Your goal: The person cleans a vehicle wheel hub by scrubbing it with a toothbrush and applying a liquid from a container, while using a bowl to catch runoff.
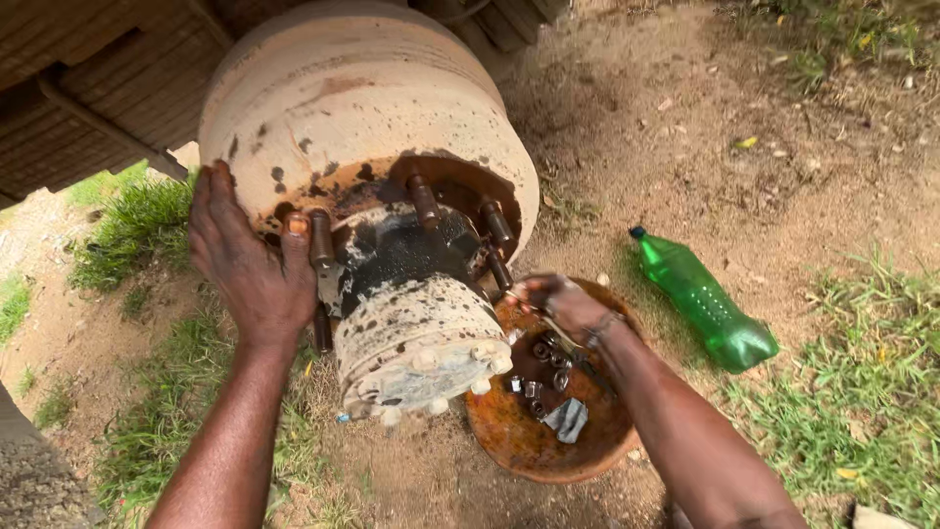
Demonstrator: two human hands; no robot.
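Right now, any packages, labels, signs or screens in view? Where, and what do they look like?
Green plastic bottle: lies on its side on bare dirt right of the rusty round metal pan, blue-green cap toward the drum, no label visible.
Signs, screens, boxes: none visible.
For reference: the left hand rests flat on the pale, rust-stained wheel hub drum; the right hand reaches into the pan of dark nuts.

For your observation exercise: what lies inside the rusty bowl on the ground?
The rusty bowl holds several dark wheel nuts and a grey rag. The right hand covers its far side, hiding anything beneath.
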